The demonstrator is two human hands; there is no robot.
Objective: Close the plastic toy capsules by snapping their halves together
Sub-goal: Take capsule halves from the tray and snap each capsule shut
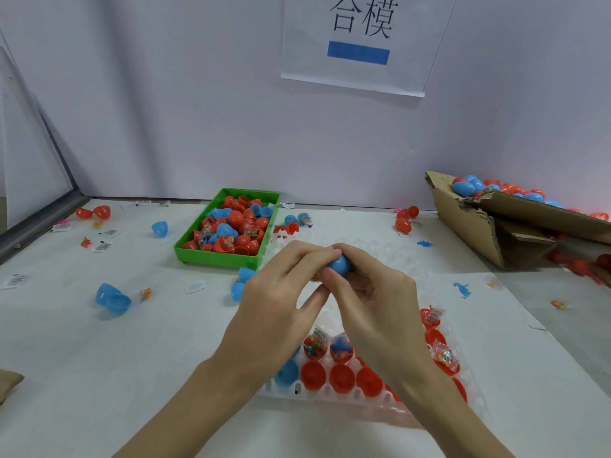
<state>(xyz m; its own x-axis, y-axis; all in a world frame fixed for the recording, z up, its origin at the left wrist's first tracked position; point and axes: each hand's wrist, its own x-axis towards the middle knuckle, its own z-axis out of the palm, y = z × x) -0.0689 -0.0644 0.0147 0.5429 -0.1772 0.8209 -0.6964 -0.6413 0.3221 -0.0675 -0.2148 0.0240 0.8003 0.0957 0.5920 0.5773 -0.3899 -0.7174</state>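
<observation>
Head view: blue capsule point(340, 264) pinched between left hand point(281, 292) and right hand point(373, 292), fingers of both curled round it, held above clear tray point(330, 391) of red halves; green bin point(228, 223) of capsules seen behind on white surface point(99, 342); cardboard box point(496, 226) placed at right

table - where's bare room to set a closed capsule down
Freest: the near-left table, bordered by the left forearm and the open blue capsule. Also the strip between the green tray and that capsule. Crowded: the clear tray under both hands, and around the cardboard box.
</observation>
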